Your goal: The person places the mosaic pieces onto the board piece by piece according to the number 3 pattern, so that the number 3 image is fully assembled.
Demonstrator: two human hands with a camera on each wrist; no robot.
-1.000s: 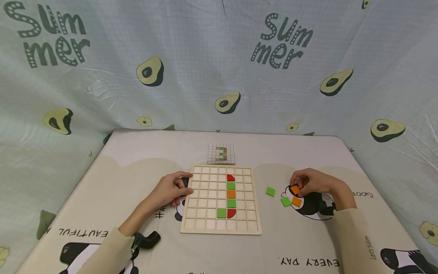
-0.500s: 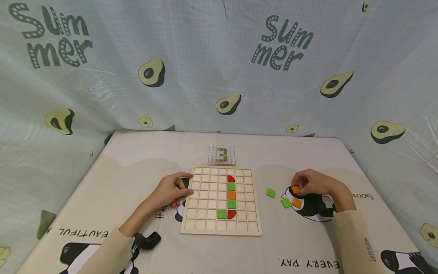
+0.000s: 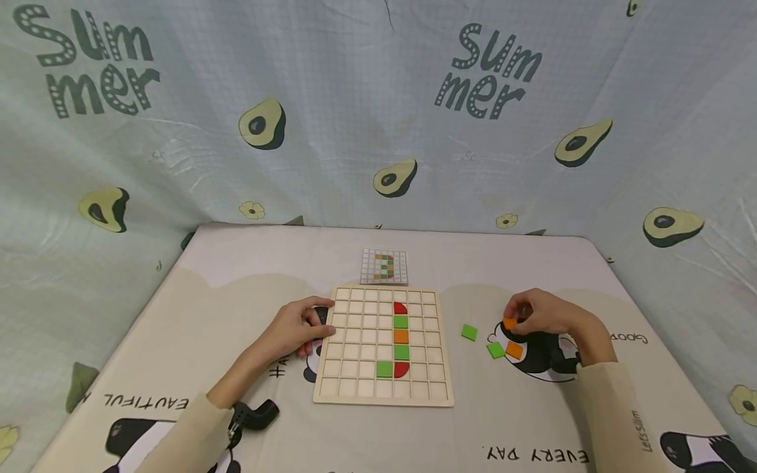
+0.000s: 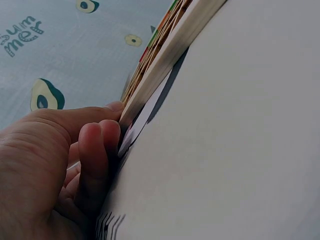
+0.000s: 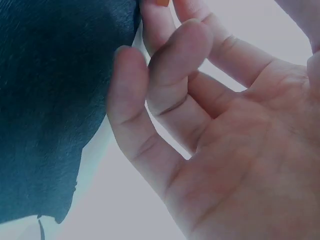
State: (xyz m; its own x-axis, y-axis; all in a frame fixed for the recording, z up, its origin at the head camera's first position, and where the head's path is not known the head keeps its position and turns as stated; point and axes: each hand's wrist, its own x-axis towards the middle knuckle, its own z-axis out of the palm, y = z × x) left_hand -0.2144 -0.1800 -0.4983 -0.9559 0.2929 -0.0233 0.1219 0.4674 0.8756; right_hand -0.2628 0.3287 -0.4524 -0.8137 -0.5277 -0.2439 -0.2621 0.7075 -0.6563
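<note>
My left hand holds the left edge of the wooden grid board, thumb and index fingertip at its rim. In the left wrist view the thumb lies on the rim, the other fingers curled below. Red, orange and green tiles sit in the board's cells, among them an orange tile. To the right, my right hand pinches an orange square tile between thumb and fingers. In the right wrist view only a sliver of that orange tile shows at the top. Another orange tile lies just below the hand.
Two green tiles lie on the cloth between board and right hand. Behind the board is a small printed card with a coloured grid pattern. A black curved object is at the left wrist. A patterned curtain hangs behind the table.
The orange tile in my right hand has shifted slightly within the fingertips, and less of it shows. My left hand and the board stay in place.
</note>
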